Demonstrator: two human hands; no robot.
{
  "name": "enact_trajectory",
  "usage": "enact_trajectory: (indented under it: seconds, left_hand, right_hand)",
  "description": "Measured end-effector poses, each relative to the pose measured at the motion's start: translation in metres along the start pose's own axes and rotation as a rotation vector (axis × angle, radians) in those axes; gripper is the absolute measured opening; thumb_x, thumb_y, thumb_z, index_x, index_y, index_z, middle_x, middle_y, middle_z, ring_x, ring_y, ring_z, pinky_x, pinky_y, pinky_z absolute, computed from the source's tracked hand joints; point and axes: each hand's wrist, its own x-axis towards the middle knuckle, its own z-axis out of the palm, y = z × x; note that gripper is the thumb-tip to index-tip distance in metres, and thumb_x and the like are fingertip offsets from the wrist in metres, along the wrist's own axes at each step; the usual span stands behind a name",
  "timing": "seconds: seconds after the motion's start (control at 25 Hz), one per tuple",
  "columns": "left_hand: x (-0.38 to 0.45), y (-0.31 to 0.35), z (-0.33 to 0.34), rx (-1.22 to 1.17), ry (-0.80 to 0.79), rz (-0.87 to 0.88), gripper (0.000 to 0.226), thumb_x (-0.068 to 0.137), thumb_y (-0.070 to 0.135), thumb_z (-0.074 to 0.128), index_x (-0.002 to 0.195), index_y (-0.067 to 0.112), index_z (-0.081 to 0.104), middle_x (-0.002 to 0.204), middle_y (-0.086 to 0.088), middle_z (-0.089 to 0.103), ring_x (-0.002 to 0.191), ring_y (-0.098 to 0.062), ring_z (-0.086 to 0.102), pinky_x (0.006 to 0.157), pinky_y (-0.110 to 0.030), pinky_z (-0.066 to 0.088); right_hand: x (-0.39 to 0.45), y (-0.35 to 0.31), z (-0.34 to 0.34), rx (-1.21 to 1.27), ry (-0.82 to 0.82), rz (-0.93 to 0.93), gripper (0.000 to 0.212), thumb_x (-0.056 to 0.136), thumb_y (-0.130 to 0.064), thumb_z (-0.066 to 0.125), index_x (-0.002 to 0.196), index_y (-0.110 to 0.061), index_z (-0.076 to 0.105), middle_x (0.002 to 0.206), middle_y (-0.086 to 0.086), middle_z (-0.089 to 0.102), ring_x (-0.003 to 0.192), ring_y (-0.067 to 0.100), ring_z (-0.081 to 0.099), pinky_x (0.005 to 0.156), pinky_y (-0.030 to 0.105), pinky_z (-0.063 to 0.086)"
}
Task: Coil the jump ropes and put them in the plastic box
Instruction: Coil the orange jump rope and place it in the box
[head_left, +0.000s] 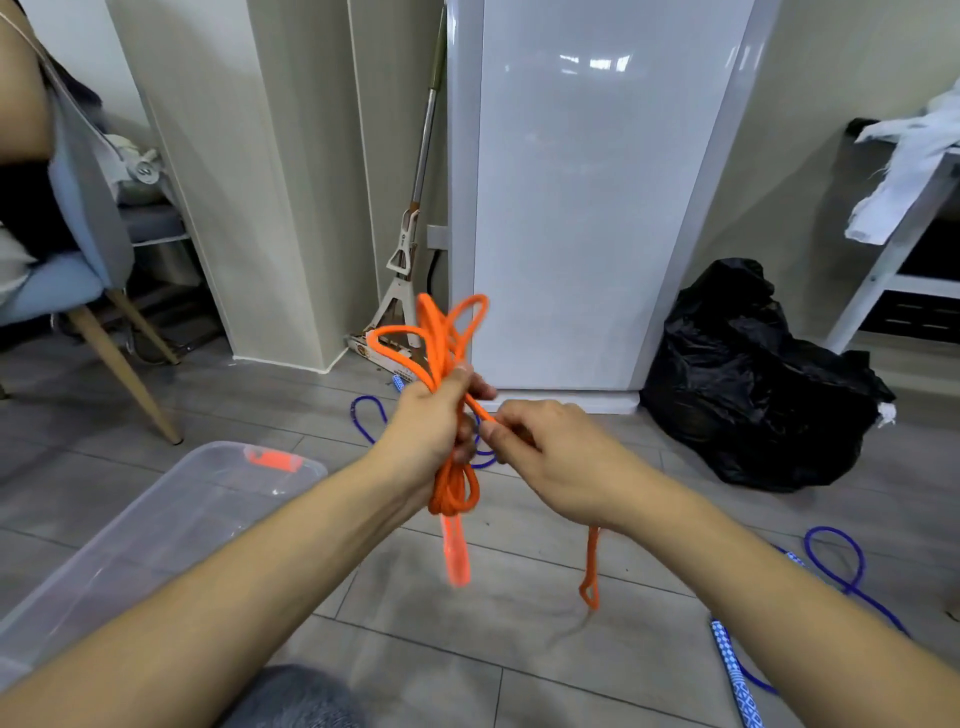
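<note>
The left hand (434, 415) grips the bundled orange jump rope (447, 343) at centre frame. At its 3 o'clock, the right hand (561, 457) pinches 1 loose strand. The clear plastic box (156, 525) sits at 8 o'clock; a blue jump rope (836, 566) lies on the floor at 4 o'clock.

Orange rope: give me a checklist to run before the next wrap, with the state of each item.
1. Left hand grips the orange rope bundle: ok.
2. Right hand pinches the free strand: ok.
3. Loops even: not ok, they splay above the fist.
4. Handle hangs clear below: ok.
5. Box within reach at the left: ok; whether its lid is on: cannot tell.
6. Blue rope coiled: not ok, loose on the floor.
</note>
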Motion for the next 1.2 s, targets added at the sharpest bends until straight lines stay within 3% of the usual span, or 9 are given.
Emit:
enact_trajectory:
  seconds: [0.12,0.24,0.36,0.44,0.56,0.72,0.88,1.0,1.2]
  left_hand:
    - [0.026,0.014,-0.041,-0.299,0.229,0.022,0.027,0.103,0.018,0.044,0.077,0.012,0.051,0.054,0.001,0.056,0.042,-0.01,0.048,0.039,-0.019,0.044]
    - [0.041,0.019,-0.077,-0.538,0.31,-0.02,0.031,0.104,0.014,0.04,0.074,0.012,0.047,0.044,0.004,0.048,0.042,-0.013,0.058,0.052,-0.027,0.058]
    - [0.043,0.018,-0.078,-0.514,0.246,-0.027,0.025,0.104,0.012,0.04,0.079,0.013,0.044,0.045,0.005,0.041,0.033,-0.007,0.035,0.037,-0.016,0.038]
    - [0.038,0.018,-0.068,-0.396,0.148,-0.026,0.022,0.103,0.014,0.043,0.081,0.014,0.046,0.049,0.005,0.04,0.033,-0.006,0.029,0.035,-0.015,0.029]
    - [0.019,0.016,-0.043,-0.124,-0.05,-0.008,0.019,0.103,0.018,0.047,0.085,0.012,0.051,0.062,0.0,0.048,0.033,-0.006,0.029,0.035,-0.014,0.027]
    - [-0.003,0.01,-0.014,0.114,-0.268,-0.035,0.035,0.103,0.032,0.047,0.088,0.003,0.061,0.075,-0.022,0.053,0.038,-0.012,0.029,0.038,-0.019,0.029]
    - [-0.012,0.012,-0.004,0.131,-0.343,-0.054,0.043,0.102,0.035,0.047,0.072,0.009,0.063,0.071,-0.022,0.053,0.039,-0.015,0.029,0.04,-0.02,0.029]
    - [-0.011,0.01,-0.009,0.146,-0.385,-0.036,0.038,0.103,0.031,0.047,0.072,0.014,0.063,0.057,-0.005,0.049,0.042,-0.014,0.034,0.046,-0.026,0.033]
    - [0.001,0.013,-0.024,-0.238,-0.205,-0.076,0.028,0.101,0.017,0.049,0.074,0.011,0.05,0.054,0.001,0.041,0.05,-0.014,0.05,0.064,-0.034,0.058]
  right_hand:
    - [-0.01,0.014,-0.015,0.416,-0.286,0.155,0.036,0.105,-0.034,0.043,0.078,-0.013,0.052,0.048,-0.004,0.038,0.037,0.016,0.044,0.044,0.025,0.037]
    - [-0.017,0.031,-0.037,0.474,-0.376,0.182,0.035,0.106,-0.031,0.044,0.08,-0.009,0.053,0.05,0.001,0.033,0.04,0.02,0.041,0.045,0.026,0.038]
    - [-0.019,0.042,-0.051,0.444,-0.324,0.184,0.031,0.104,-0.025,0.047,0.081,-0.006,0.058,0.054,0.002,0.035,0.044,0.018,0.037,0.049,0.029,0.033]
    - [-0.016,0.046,-0.051,0.427,-0.165,0.19,0.028,0.103,-0.021,0.05,0.082,-0.006,0.062,0.057,0.005,0.036,0.045,0.016,0.031,0.048,0.028,0.026]
    - [-0.006,0.038,-0.043,0.432,0.095,0.116,0.029,0.103,-0.026,0.052,0.078,-0.015,0.062,0.052,-0.006,0.036,0.046,0.013,0.025,0.046,0.026,0.021]
    - [0.003,0.015,-0.021,0.267,0.169,0.036,0.026,0.101,-0.031,0.054,0.078,-0.022,0.062,0.05,-0.013,0.047,0.045,0.006,0.037,0.047,0.016,0.03]
    - [0.0,0.005,-0.012,0.144,0.243,0.0,0.029,0.101,-0.033,0.053,0.072,-0.031,0.057,0.06,-0.023,0.06,0.06,0.0,0.053,0.056,0.013,0.035]
    - [-0.001,0.007,-0.015,0.121,0.235,0.067,0.033,0.097,-0.045,0.057,0.074,-0.021,0.063,0.054,-0.006,0.051,0.048,0.009,0.042,0.05,0.023,0.036]
    - [-0.014,0.037,-0.04,0.541,-0.117,0.185,0.04,0.102,-0.034,0.053,0.07,-0.01,0.051,0.044,0.004,0.034,0.037,0.022,0.045,0.045,0.026,0.036]
